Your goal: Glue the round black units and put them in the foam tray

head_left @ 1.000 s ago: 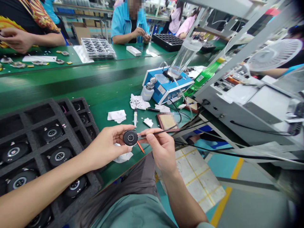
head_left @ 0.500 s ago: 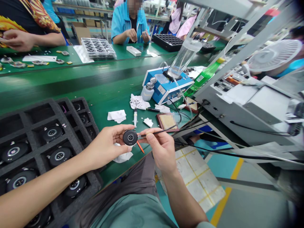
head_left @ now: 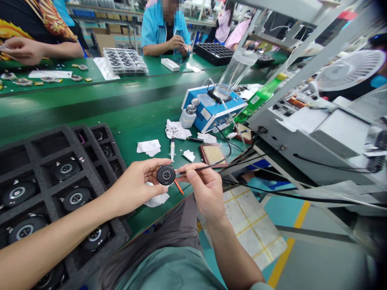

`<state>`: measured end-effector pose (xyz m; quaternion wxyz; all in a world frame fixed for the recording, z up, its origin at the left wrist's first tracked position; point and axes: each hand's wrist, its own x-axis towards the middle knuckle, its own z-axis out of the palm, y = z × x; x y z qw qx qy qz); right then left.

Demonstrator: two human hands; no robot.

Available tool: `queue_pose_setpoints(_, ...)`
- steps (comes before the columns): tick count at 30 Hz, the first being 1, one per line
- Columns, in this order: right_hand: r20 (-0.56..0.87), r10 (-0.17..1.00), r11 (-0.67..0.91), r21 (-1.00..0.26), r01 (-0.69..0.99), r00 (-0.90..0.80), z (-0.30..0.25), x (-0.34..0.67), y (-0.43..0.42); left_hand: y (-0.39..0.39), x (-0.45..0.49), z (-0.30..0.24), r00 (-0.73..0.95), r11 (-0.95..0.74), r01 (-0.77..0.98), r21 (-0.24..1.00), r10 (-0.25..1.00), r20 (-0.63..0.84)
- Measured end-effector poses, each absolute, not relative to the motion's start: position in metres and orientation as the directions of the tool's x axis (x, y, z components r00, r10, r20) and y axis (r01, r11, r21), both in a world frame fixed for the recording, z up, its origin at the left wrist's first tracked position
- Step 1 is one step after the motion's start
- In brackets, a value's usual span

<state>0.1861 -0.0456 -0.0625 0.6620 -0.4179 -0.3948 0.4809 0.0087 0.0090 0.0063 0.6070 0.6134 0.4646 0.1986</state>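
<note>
A round black smartwatch case (head_left: 166, 175), its back with the sensor ring turned toward me, sits between the thumb and fingers of my left hand (head_left: 137, 183). My right hand (head_left: 205, 187) pinches a slim black pen-like tool (head_left: 190, 171) that trails a dark cord to the right. The tool's tip meets the right edge of the case; whether it touches cannot be made out. Just below the hands an orange stick (head_left: 179, 187) pokes out, partly hidden. Beyond the case lies a syringe (head_left: 172, 150) on the green bench (head_left: 127, 139).
At left, black foam trays (head_left: 65, 145) hold several similar watch cases. A blue machine (head_left: 211, 108), a pump bottle (head_left: 188, 117), a green bottle (head_left: 260, 96) and a yellowish pad (head_left: 213, 155) stand ahead right. Cords cross the right side. Co-workers sit across the bench.
My hands, the watch case and the tool keep the same position. Across the bench, the co-worker in blue has brought both hands closer together.
</note>
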Motion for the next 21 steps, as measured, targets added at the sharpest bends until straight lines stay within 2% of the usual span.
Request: queue_pose_setpoints(21, 0.148, 0.966, 0.213, -0.919, -0.333, 0.210, -0.0658, 0.1861, -0.0463, 0.0092, 0.0086, 0.0051, 0.507, 0.177, 0.312, 0.933, 0.800, -0.321)
